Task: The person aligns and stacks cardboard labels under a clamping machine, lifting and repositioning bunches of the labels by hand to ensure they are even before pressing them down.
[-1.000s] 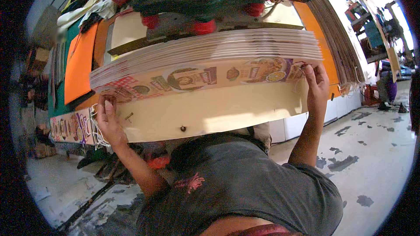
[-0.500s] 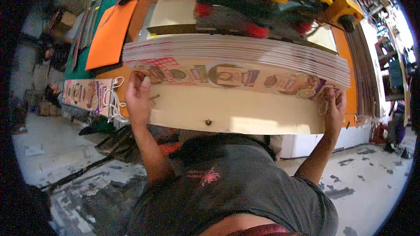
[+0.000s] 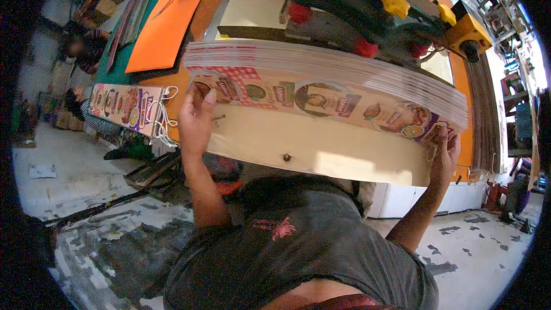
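A long stack of printed sheets (image 3: pixel 321 100) with food pictures and a red checked patch lies across the table in front of me, its many white edges layered along the far side. My left hand (image 3: pixel 197 117) is closed on the stack's left end, thumb on top. At the right end my right hand (image 3: pixel 445 152) grips the stack's corner, fingertips on the printed face. Under and nearer than the stack is a cream board (image 3: pixel 321 149) with a small dark knob (image 3: pixel 286 157). What the fingers do beneath the sheets is hidden.
Beyond the stack stands a dark green machine (image 3: pixel 338 8) with yellow knobs and a yellow control box (image 3: pixel 468 31). On the left lie an orange sheet (image 3: pixel 163 34) and a printed strip (image 3: pixel 126 106) with white cords. Brown strips (image 3: pixel 485 115) are piled right. A person (image 3: pixel 86 51) is at far left.
My view has shifted, so the table and the stack sit further right and the stack slopes down more to the right. Both hands keep hold of its ends.
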A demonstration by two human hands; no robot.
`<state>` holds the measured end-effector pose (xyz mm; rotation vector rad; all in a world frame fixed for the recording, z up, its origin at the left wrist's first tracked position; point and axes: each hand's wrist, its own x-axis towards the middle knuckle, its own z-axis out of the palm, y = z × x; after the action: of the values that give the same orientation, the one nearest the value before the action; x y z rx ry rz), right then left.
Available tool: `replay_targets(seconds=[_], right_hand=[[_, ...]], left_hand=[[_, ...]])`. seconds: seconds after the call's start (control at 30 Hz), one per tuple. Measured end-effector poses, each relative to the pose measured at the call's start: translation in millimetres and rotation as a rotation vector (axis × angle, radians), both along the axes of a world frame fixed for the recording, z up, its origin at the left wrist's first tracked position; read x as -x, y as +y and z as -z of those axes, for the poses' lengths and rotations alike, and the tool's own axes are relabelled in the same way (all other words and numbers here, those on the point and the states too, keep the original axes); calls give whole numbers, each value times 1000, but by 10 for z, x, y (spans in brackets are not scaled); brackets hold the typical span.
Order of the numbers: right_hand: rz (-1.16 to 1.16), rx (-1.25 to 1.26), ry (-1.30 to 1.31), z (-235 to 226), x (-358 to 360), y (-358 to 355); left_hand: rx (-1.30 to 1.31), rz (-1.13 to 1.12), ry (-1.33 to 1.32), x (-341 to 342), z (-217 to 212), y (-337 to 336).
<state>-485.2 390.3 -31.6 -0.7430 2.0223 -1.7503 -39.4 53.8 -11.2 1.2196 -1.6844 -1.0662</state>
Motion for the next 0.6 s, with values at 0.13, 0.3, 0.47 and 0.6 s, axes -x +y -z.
replay_targets(seconds=[0.13, 0.3, 0.47, 0.6], right_hand=[[33, 3, 40, 37, 21, 10], [79, -14, 41, -13, -37, -42], [109, 16, 26, -71, -138, -130], [55, -17, 61, -116, -116, -124]], left_hand=[[-51, -33, 32, -3, -55, -125], [5, -28, 281, 32, 76, -405], [-113, -130, 473, 235, -5, -508], [-86, -156, 460, 381, -54, -501]])
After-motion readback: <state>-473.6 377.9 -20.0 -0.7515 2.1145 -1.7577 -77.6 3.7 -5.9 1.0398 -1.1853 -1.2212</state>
